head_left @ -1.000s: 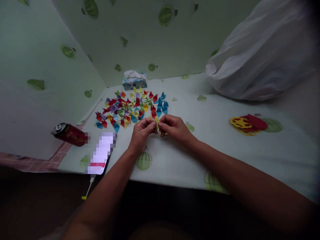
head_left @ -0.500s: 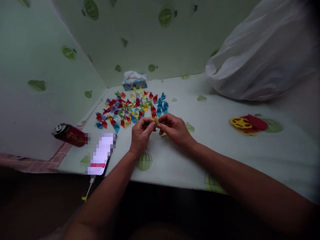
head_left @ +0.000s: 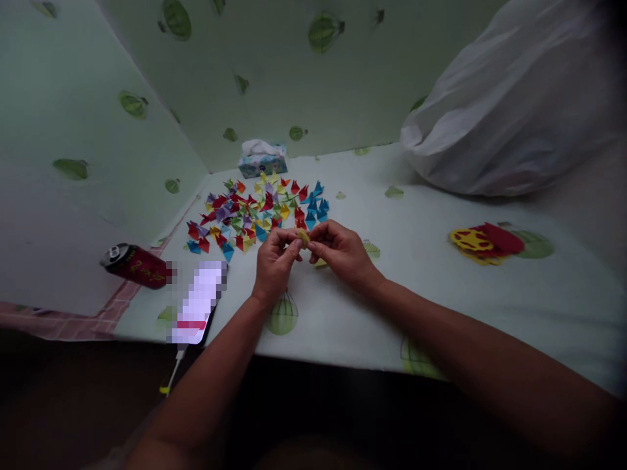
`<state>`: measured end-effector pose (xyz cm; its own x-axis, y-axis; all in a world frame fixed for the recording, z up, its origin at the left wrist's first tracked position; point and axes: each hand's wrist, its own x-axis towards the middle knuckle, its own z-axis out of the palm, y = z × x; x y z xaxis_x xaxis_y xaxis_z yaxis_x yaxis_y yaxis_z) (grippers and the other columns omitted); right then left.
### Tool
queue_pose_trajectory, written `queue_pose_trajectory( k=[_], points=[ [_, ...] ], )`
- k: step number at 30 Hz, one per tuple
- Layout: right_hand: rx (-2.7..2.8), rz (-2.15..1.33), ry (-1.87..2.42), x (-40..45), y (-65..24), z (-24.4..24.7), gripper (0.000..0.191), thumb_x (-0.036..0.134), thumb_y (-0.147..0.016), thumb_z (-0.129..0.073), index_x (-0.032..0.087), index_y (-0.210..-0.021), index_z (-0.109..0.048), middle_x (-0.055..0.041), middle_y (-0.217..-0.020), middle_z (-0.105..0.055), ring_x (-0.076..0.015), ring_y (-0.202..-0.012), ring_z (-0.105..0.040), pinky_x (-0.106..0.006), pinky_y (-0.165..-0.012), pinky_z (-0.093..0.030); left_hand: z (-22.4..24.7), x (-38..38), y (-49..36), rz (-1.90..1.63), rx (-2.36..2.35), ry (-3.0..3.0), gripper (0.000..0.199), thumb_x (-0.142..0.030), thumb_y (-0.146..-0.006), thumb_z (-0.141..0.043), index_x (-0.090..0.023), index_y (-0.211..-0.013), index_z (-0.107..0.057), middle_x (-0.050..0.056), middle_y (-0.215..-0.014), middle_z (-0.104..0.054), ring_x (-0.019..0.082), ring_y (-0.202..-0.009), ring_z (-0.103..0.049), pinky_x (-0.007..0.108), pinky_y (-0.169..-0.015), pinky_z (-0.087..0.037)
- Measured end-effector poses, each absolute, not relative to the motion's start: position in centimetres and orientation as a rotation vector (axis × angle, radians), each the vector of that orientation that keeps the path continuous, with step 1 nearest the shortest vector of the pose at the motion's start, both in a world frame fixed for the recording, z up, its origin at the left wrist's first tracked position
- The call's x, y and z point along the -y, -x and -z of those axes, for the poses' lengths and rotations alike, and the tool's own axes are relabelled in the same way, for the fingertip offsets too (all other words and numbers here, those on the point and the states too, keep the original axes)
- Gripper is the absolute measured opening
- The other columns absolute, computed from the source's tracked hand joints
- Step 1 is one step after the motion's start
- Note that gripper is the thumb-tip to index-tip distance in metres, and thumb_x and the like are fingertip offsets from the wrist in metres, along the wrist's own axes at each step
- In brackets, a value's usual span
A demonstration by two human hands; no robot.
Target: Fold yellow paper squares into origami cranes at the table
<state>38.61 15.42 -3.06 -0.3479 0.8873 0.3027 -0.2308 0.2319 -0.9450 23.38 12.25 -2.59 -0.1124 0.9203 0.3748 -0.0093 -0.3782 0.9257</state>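
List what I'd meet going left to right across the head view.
Dark red metal drink can, lit rectangular smartphone, left hand, small yellow folded paper, right hand, flat yellow-and-red cut-outs.

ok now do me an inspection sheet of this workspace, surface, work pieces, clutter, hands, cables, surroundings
Surface: pale tablecloth, balloon-printed
Work pieces: small yellow paper, details too small to tell; many folded paper pieces, mixed colours, spread farther back
Clutter: dark red can and lit phone at left; tissue box at back; white plastic bag and red-and-yellow cut-outs at right
Hands: left hand and right hand both pinch the small yellow paper
Cables: white cable at the phone's near end
Surroundings: balloon-printed walls
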Motion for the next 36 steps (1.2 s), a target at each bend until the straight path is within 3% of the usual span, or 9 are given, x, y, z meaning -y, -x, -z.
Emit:
queue_pose_trajectory(
  k=[11,18,25,36],
  points=[
    [1.467,-1.376,0.707,-15.38,-38.87,2.62,0.037,0.051,-0.077,-0.078,0.019,-0.077,-0.059,0.0017,-0.074,-0.06,-0.0108,-0.06,-0.061,-0.027,-0.059,-0.055,2.54,-12.27,-23.3,-1.565,-1.128,-1.41,0.022,-0.034,-0.079,-0.078,-0.018,-0.082,-0.062,0.001,-0.088,-0.062,0.01,-0.072,-0.058,0.022,-0.06,-0.05],
    [1.431,-1.446,0.742,-15.49,-38.98,2.73,0.034,0.046,-0.077,-0.078,0.018,-0.077,-0.057,0.0021,-0.072,-0.061,-0.0099,-0.057,-0.061,-0.025,-0.056,-0.051,2.67,-12.47,-23.15,-1.502,-1.082,-1.28,0.031,-0.033,-0.077,-0.08,-0.02,-0.102,-0.066,-0.001,-0.08,-0.064,0.009,-0.064,-0.058,0.023,-0.061,-0.05],
    [1.458,-1.474,0.752,-15.37,-39.13,2.48,0.03,0.043,-0.081,-0.073,0.019,-0.077,-0.056,0.0027,-0.068,-0.061,-0.0105,-0.057,-0.062,-0.026,-0.058,-0.051,2.91,-12.5,-23.04,-1.424,-1.101,-1.185,0.021,-0.036,-0.079,-0.078,-0.017,-0.08,-0.068,-0.002,-0.068,-0.063,0.008,-0.058,-0.057,0.022,-0.06,-0.049],
    [1.439,-1.483,0.759,-15.4,-39.14,2.5,0.027,0.038,-0.081,-0.071,0.019,-0.075,-0.054,0.0036,-0.065,-0.059,-0.0103,-0.055,-0.061,-0.025,-0.057,-0.049,2.68,-12.58,-23.15,-1.403,-1.054,-1.094,0.031,-0.043,-0.074,-0.082,-0.016,-0.076,-0.067,-0.002,-0.062,-0.061,0.008,-0.055,-0.057,0.021,-0.056,-0.048]
  ],
)
